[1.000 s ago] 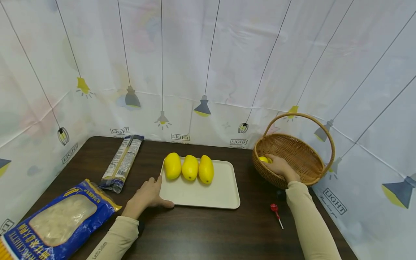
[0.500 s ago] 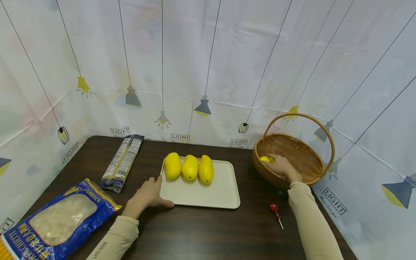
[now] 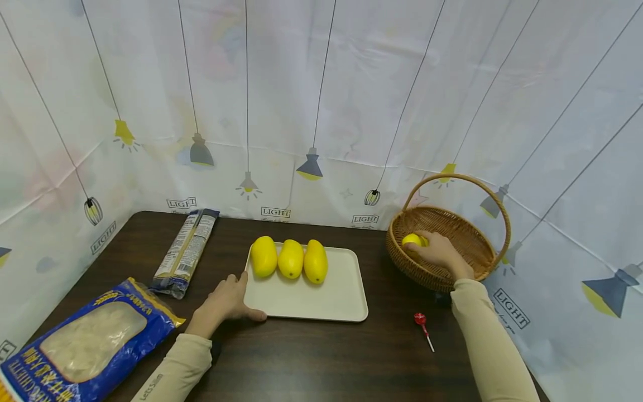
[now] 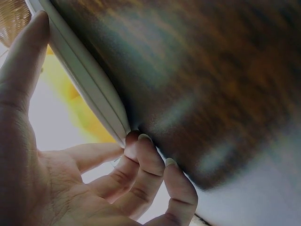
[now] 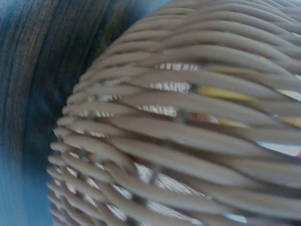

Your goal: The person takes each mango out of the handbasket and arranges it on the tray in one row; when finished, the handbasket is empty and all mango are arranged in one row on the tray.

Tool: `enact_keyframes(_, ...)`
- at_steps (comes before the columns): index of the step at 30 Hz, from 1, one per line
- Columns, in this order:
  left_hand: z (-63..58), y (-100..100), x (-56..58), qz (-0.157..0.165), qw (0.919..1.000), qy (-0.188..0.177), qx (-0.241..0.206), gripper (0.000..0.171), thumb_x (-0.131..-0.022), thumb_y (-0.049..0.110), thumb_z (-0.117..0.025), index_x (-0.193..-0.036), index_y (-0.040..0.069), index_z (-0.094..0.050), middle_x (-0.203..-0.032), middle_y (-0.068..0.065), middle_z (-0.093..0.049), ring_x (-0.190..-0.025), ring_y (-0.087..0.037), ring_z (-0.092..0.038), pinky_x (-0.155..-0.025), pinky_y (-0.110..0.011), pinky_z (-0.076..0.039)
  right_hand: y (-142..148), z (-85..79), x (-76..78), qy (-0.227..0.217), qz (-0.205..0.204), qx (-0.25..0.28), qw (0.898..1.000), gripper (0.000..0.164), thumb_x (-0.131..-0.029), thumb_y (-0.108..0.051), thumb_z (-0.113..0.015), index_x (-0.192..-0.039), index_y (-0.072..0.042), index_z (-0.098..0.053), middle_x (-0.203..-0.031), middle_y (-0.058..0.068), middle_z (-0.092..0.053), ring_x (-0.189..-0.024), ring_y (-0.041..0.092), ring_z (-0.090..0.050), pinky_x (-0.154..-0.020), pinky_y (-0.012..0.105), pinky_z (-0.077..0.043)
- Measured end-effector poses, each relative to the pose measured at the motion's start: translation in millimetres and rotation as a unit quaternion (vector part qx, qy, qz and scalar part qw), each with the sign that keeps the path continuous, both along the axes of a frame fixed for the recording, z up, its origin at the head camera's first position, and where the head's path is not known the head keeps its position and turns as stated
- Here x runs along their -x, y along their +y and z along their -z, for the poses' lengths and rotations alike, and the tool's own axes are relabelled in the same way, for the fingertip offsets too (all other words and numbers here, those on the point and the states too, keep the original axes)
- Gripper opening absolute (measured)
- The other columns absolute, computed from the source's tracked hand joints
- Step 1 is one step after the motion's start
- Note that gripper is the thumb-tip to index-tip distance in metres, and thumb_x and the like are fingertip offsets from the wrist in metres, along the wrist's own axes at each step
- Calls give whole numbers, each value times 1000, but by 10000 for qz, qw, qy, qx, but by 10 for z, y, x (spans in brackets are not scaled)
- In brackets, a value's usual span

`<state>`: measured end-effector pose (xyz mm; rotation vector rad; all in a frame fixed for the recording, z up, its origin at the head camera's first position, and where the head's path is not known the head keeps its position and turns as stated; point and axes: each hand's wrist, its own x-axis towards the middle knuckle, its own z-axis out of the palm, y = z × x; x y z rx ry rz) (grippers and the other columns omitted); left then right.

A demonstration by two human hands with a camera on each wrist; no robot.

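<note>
Three yellow mangoes [image 3: 290, 259] lie side by side along the back left of a cream tray [image 3: 311, 301]. My left hand [image 3: 224, 301] spans the tray's front left corner, the thumb at the front edge and the fingers at the left edge. In the left wrist view, the thumb lies along the tray's rim [image 4: 87, 77] and the other fingers bend at its corner. Inside a wicker basket [image 3: 472, 237] on the right, my right hand [image 3: 437, 248] grips another yellow mango [image 3: 412, 240], partly hidden by the fingers. The right wrist view shows mostly blurred basket weave [image 5: 188, 108].
A red lollipop [image 3: 421, 321] with a white stick lies in front of the basket. On the left are a blue pasta bag [image 3: 95, 335] and a long, narrow packet [image 3: 186, 251]. The basket's tall handle [image 3: 504, 223] arches above its bowl. A printed curtain [image 3: 311, 100] stands behind the dark table.
My right hand has risen slightly within the basket, and more of the yellow mango shows. The left hand stays at the tray. The head view has shifted a little.
</note>
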<state>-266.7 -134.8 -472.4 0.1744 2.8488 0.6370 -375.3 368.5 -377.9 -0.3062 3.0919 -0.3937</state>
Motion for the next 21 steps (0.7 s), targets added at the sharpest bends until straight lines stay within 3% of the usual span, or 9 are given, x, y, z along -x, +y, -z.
enact_keyframes(5,-7,2,-14,-14,10000,10,-13,127,-65,67,-85,-154,-5,-29,-140,-33,-45,-124,-47,-51,-97,-68,-46,-13,-78,-30,67,46,73,9999,72,-99,-49,-56,-150,1,-42,-117,26,-61,-97,33,-54,-72,33,-40)
enact_keyframes(11,-4,1,-21,-3,10000,13,-10,128,-65,66,-85,-155,-5,-28,-142,-33,-45,-126,-47,-51,-97,-66,-47,-124,-190,-106,121,-30,147,9998,75,-99,-50,-55,-152,0,-38,-142,35,-46,-121,46,-50,-86,50,-47)
enact_keyframes(21,-10,1,-16,-3,10000,32,-27,127,-64,66,-85,-154,-5,-30,-138,-32,-47,-122,-45,-53,-97,-65,-47,-423,-423,-284,373,-322,347,9982,71,-100,-47,-55,-153,-3,-38,-153,33,-37,-138,52,-37,-107,66,-39)
